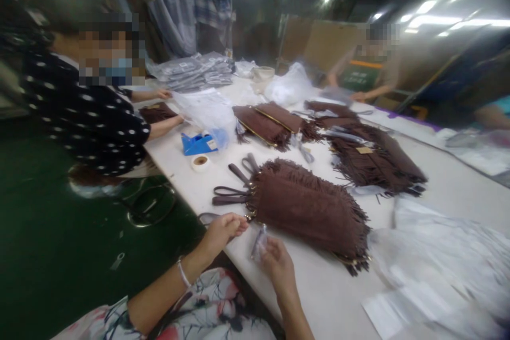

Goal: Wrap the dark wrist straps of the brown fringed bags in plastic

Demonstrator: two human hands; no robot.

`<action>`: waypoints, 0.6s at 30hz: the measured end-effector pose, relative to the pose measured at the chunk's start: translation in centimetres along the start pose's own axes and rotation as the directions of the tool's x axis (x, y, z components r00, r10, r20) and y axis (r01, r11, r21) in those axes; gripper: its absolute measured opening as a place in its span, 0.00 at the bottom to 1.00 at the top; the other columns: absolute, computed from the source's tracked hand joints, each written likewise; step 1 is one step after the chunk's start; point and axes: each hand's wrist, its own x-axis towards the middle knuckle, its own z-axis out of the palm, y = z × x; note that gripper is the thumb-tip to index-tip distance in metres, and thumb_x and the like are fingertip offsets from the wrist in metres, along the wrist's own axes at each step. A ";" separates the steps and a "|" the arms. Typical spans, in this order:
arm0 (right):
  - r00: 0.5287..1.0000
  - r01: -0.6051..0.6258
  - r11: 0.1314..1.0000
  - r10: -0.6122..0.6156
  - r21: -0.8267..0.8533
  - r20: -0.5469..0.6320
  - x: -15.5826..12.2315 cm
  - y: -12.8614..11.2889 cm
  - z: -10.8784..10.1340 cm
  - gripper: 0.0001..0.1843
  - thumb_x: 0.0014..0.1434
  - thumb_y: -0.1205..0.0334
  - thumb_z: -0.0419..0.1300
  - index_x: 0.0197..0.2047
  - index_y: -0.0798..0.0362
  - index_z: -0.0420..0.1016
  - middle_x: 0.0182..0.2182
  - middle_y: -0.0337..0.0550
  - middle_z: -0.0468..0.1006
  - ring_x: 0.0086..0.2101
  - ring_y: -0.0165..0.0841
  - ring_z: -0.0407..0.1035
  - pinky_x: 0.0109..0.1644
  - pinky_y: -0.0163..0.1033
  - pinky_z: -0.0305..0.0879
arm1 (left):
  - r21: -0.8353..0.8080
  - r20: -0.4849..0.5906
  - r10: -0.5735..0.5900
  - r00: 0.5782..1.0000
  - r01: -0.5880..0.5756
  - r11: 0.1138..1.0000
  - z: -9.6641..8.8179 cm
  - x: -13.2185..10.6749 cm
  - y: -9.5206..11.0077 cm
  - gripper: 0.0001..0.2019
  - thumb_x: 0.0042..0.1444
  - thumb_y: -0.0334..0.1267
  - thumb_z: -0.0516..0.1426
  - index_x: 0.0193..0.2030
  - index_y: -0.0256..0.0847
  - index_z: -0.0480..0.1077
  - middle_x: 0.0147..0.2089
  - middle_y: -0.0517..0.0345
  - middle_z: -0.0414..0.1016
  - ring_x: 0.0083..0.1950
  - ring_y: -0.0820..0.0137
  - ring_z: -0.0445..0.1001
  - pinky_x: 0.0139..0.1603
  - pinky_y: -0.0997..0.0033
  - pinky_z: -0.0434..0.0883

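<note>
A stack of brown fringed clutch bags (303, 204) lies at the table's near edge, with several loop wrist straps (231, 191) sticking out to its left. My left hand (225, 231) is closed at the stack's near left corner, its fingertips pinched beside a small metal clasp. A grey wrist strap (207, 218) runs behind those fingers, so the exact grip is partly hidden. Just right of it, my right hand (277, 260) is closed on a small clear plastic sleeve (260, 241) with something greyish inside. The sleeve hangs below the bags' corner.
A blue tape dispenser (199, 143) and a tape roll (200, 162) sit at the left edge. More fringed bags (374, 154) lie farther back. Clear plastic bags (442, 255) cover the right front. A co-worker in a dotted top (87, 111) handles plastic at left; another person (364, 71) stands across.
</note>
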 end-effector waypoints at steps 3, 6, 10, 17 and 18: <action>1.000 -0.018 0.998 0.019 -0.059 0.025 -0.5 0.0 0.1 0.24 0.46 0.47 0.69 0.41 0.52 0.73 0.30 0.41 0.79 0.27 0.33 0.72 0.30 0.35 0.65 | 0.168 0.004 0.057 0.998 -0.057 0.984 0.4 -0.1 0.1 0.16 0.57 0.45 0.56 0.43 0.34 0.74 0.40 0.47 0.79 0.41 0.63 0.76 0.43 0.66 0.70; 0.999 0.013 0.985 -0.007 -0.171 0.036 -1.1 -0.2 0.4 0.21 0.51 0.47 0.64 0.41 0.53 0.72 0.27 0.39 0.77 0.25 0.32 0.69 0.28 0.35 0.63 | 0.323 0.126 0.068 0.990 -0.106 0.940 2.0 -0.6 -1.1 0.16 0.60 0.44 0.52 0.46 0.37 0.74 0.37 0.53 0.77 0.38 0.65 0.73 0.39 0.69 0.67; 0.993 0.112 0.865 -0.082 -0.489 0.082 -2.2 -0.7 0.3 0.09 0.55 0.55 0.59 0.35 0.52 0.71 0.23 0.37 0.75 0.24 0.32 0.67 0.29 0.35 0.59 | 0.533 0.166 0.130 0.978 -0.200 0.822 3.5 -1.0 -3.2 0.09 0.56 0.37 0.54 0.40 0.40 0.73 0.30 0.59 0.72 0.34 0.66 0.69 0.35 0.71 0.61; 0.991 0.093 0.830 -0.025 -0.550 0.131 -3.2 -0.3 -0.9 0.05 0.55 0.63 0.54 0.35 0.50 0.70 0.20 0.34 0.73 0.22 0.31 0.67 0.28 0.33 0.58 | 0.795 0.179 0.165 0.970 -0.241 0.556 3.2 -0.7 -3.5 0.02 0.53 0.33 0.55 0.30 0.41 0.66 0.27 0.60 0.68 0.32 0.66 0.68 0.33 0.70 0.55; 0.992 0.085 0.838 -0.023 -0.539 0.120 -3.4 -0.3 -1.1 0.05 0.55 0.63 0.53 0.34 0.50 0.70 0.20 0.34 0.73 0.21 0.31 0.67 0.27 0.32 0.58 | 0.817 0.195 0.162 0.967 -0.251 0.520 3.2 -0.9 -3.2 0.02 0.54 0.34 0.55 0.31 0.41 0.66 0.28 0.59 0.69 0.33 0.65 0.69 0.33 0.70 0.56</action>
